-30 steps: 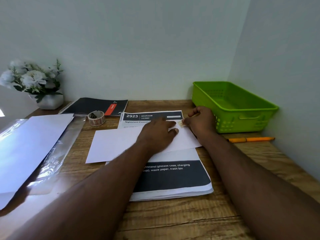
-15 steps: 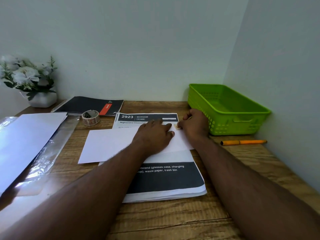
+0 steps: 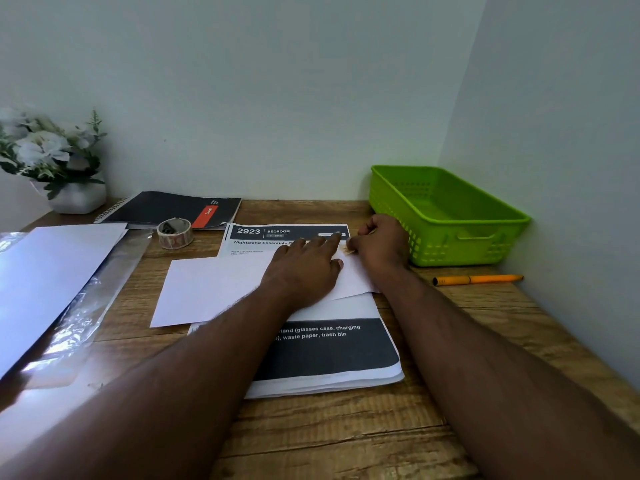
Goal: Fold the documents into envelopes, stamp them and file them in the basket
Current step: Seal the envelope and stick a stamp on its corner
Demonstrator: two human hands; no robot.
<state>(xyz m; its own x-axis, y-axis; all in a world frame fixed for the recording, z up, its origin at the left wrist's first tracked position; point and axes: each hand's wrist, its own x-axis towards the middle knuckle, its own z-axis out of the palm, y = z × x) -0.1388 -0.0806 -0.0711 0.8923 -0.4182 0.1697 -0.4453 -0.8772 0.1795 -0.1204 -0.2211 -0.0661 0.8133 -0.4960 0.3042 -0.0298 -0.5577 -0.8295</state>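
Note:
A white envelope (image 3: 211, 289) lies across a stack of printed documents (image 3: 329, 355) in the middle of the desk. My left hand (image 3: 306, 268) lies flat on the envelope's right half, fingers straight and pressing it down. My right hand (image 3: 382, 242) has its fingers curled and pinches a small brownish stamp (image 3: 348, 250) at the envelope's top right corner. The green basket (image 3: 485, 233) stands just right of my right hand, against the wall corner. A roll of stamps (image 3: 175, 233) sits left of the documents.
An orange pen (image 3: 478, 279) lies in front of the basket. A black notebook (image 3: 166, 209) and a white flower pot (image 3: 74, 199) stand at the back left. White sheets in clear plastic wrap (image 3: 52, 282) cover the left side of the desk.
The view has shifted slightly. My left fingers have stretched further up over the envelope toward the document's header. My right hand still pinches the stamp at the same corner.

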